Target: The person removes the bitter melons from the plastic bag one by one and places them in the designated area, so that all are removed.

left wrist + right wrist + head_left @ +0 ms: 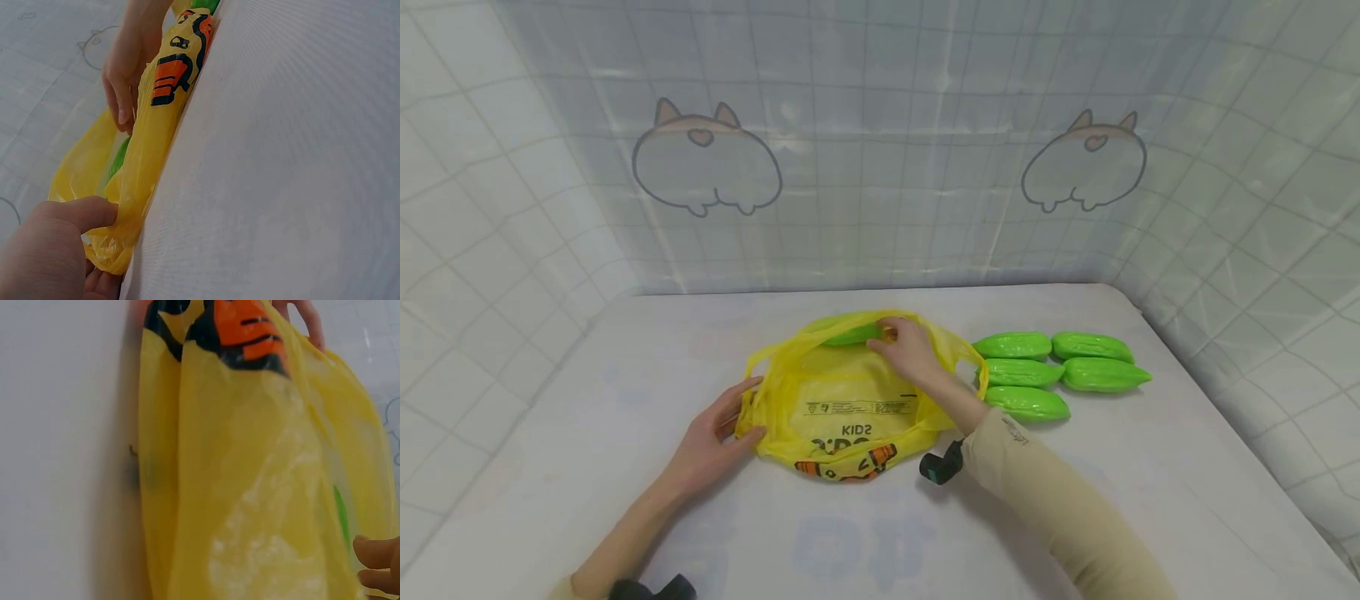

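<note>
A yellow plastic bag (850, 379) with dark lettering and orange print lies on the table, its mouth spread wide. Thumb and fingers of my left hand (718, 433) pinch its left edge; the left wrist view shows the thumb (94, 212) over the plastic. Inside, along the far side, lies a green bitter melon (850, 336). My right hand (913, 350) reaches into the mouth, its loosely bent fingers at the melon's right end. In the right wrist view the fingertips (369, 550) stand apart close to the green, which the bag mostly hides.
Several more bitter melons (1018, 372) lie in two columns right of the bag, beside my right forearm. The white table (587, 417) ends at a tile-patterned curtain (887, 208) at the back, with similar sheets at both sides.
</note>
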Available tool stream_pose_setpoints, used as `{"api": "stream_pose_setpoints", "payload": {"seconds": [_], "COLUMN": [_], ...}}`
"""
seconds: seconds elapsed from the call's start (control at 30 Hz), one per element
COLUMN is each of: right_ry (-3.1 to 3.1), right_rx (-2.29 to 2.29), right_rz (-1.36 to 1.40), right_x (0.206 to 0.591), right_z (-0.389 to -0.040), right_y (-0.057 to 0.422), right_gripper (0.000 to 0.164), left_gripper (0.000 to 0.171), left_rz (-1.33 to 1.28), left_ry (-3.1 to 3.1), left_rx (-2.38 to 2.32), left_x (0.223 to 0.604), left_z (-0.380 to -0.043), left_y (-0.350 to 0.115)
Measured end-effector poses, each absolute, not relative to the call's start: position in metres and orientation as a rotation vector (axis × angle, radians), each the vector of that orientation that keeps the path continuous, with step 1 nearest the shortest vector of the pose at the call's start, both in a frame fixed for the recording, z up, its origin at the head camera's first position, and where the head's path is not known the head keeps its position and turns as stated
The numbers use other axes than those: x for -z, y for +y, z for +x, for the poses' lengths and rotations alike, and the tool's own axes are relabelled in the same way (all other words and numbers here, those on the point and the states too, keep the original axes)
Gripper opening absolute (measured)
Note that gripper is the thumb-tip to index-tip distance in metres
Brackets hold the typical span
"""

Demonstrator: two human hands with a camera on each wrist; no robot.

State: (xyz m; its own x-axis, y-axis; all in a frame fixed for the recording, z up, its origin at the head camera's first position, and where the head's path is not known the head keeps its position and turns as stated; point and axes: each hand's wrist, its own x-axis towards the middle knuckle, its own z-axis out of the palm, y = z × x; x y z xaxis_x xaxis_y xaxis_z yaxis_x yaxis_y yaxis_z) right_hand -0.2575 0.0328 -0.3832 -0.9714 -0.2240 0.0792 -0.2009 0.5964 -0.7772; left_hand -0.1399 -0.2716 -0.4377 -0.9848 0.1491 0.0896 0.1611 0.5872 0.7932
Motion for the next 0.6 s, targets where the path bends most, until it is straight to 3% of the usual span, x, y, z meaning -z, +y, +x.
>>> {"api": "stream_pose_setpoints", "payload": {"seconds": [0.6], "right_ry": [2.783], "right_rx": [1.466], "right_rz": [-0.312], "right_x": [0.403], "right_z": [-0.269], "right_y": [0.03], "right_gripper": [0.048], "left_gripper": [0.066], "left_rz": [-0.29], "left_ry": [-2.768], "left_rx": [1.393], "left_x": [0.44], "left_z": [-0.141], "left_y": [-0.271]}}
